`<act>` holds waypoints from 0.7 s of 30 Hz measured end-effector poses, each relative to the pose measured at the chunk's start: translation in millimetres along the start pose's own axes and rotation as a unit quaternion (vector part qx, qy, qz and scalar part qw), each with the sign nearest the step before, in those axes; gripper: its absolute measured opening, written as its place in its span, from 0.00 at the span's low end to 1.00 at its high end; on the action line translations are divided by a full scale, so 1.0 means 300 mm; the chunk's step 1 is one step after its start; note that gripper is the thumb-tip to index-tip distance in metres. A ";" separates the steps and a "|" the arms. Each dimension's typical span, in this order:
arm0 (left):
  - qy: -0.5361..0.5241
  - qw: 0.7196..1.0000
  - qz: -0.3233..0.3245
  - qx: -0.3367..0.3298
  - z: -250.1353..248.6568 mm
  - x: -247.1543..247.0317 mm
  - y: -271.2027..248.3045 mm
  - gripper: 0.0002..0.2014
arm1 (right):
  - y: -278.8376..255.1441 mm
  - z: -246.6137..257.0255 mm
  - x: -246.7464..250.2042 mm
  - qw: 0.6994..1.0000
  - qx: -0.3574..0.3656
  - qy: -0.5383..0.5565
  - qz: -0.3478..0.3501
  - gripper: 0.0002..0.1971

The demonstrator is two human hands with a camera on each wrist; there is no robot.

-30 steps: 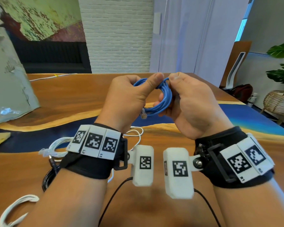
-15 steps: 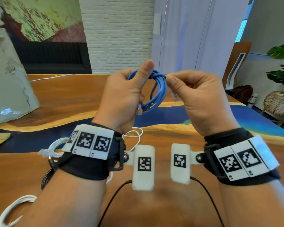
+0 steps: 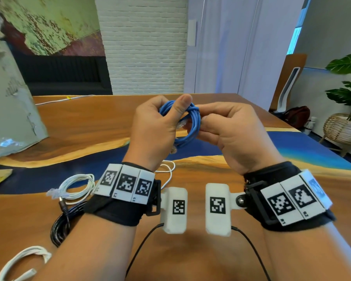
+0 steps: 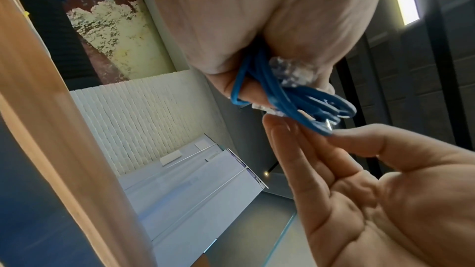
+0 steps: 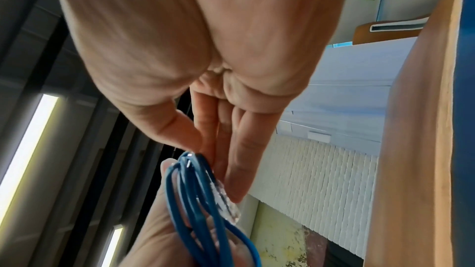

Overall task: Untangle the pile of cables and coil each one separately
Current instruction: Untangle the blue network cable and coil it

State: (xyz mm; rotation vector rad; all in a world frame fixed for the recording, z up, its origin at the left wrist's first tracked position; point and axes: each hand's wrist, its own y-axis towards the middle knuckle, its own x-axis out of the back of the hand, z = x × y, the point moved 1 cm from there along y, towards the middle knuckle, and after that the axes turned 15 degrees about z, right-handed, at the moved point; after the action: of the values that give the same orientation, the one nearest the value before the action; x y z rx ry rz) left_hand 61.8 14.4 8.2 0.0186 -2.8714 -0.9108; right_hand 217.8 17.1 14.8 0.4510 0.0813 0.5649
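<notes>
A blue network cable (image 3: 193, 126) is wound into a small coil and held up over the wooden table (image 3: 89, 122). My left hand (image 3: 171, 110) grips the coil's left side with the thumb raised across its top. My right hand (image 3: 202, 114) pinches the coil's right side between thumb and fingertips. One clear plug (image 3: 173, 150) hangs below the left hand. The left wrist view shows the blue cable (image 4: 290, 98) bunched under the left palm beside a clear plug (image 4: 293, 70). In the right wrist view the blue cable (image 5: 195, 190) and a clear plug (image 5: 226, 204) lie against the right fingers.
On the table at my left lie a coiled white cable (image 3: 77, 185), a coiled black cable (image 3: 63, 224) and another white coil (image 3: 22, 258). A loose white cable (image 3: 168, 169) runs under my left wrist. A grey crumpled sheet (image 3: 8, 98) stands at far left.
My right hand, which had drawn away to the right with the cable's end, has come back against the coil. Both hands have sunk slightly; a turn of cable now crosses the coil's top.
</notes>
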 end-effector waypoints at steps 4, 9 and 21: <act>-0.022 0.999 0.010 0.042 0.005 -0.009 0.000 0.27 | 0.001 0.005 -0.016 1.000 0.010 0.010 0.010 0.10; -0.018 0.999 0.011 0.047 0.015 -0.011 0.004 0.27 | 0.012 -0.012 -0.018 0.998 0.004 -0.050 -0.024 0.09; 0.023 0.999 0.025 0.031 -0.016 0.013 0.002 0.28 | 0.014 -0.021 -0.034 0.997 -0.028 -0.051 0.047 0.14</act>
State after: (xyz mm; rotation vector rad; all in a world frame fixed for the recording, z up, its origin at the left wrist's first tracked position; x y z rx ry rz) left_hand 58.5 11.8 12.8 -0.0268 -2.8438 -0.8007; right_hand 205.8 17.3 10.4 0.4292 -0.0537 0.6342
